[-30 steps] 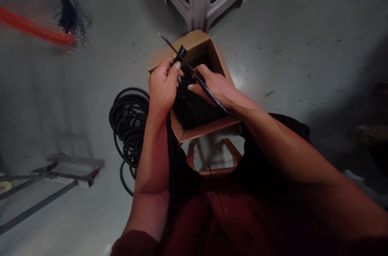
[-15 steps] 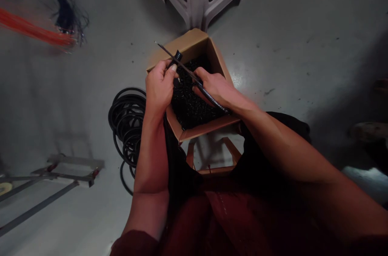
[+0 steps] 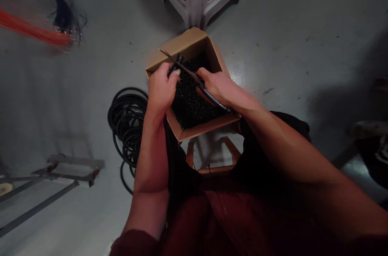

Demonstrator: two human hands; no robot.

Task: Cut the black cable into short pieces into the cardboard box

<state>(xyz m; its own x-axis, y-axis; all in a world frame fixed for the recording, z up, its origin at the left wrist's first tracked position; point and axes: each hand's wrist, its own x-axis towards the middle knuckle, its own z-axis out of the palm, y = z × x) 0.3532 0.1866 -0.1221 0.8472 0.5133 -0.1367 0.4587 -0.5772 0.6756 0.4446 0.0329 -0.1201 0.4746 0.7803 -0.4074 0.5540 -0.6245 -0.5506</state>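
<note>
At frame centre, the left hand [image 3: 161,86] pinches a ribbed black tube [image 3: 180,58]; the right hand [image 3: 216,85] grips a slim dark strand [image 3: 209,95] with pale markings, crossing over the tube. Beneath, an open cardboard box [image 3: 178,45] holds small black pieces [image 3: 194,106].

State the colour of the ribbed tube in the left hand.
Black. The ribbed tube shows in the head view, the only one.

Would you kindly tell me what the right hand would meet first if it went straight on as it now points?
Probably the black corrugated tube held in the left hand: the right hand points toward the picture's upper left, at that tube. Depth is unclear, so it might pass above.
</note>
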